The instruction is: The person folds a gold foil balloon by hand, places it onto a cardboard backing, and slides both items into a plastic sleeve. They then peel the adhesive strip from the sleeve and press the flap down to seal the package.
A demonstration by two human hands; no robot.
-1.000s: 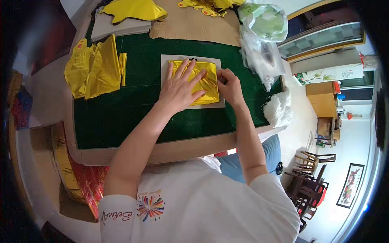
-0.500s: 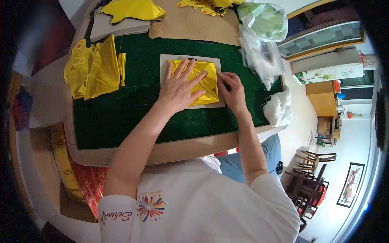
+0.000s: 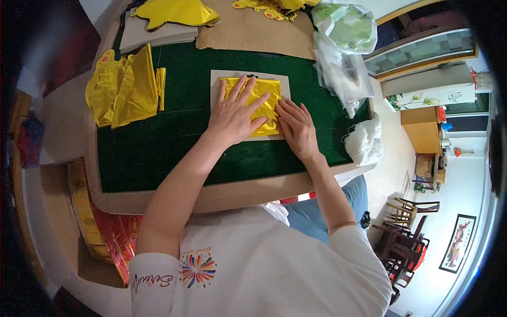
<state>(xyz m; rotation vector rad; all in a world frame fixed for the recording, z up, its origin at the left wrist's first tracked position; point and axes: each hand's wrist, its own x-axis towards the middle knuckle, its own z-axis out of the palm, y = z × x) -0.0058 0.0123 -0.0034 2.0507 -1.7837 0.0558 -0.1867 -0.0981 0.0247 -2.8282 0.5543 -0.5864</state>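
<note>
A folded yellow foil sheet [image 3: 268, 90] lies on a grey card [image 3: 215, 84], which rests on the green tabletop [image 3: 185, 124]. Spread flat over the left part of the foil, my left hand [image 3: 231, 117] presses down with its fingers apart. My right hand [image 3: 297, 126] rests on the foil's right edge, palm down, fingers stretched out and close together. Neither hand is wrapped round anything. The foil's surface between the hands is creased.
More yellow foil [image 3: 127, 90] lies at the table's left. At the back are a yellow foil shape [image 3: 174, 12], brown cardboard [image 3: 243, 34] and more foil pieces. Plastic bags [image 3: 346, 29] and a white string bundle [image 3: 364, 140] lie at the right.
My right hand has moved slightly left onto the foil's right edge, and its curled fingers have straightened. My left hand stays spread in place.
</note>
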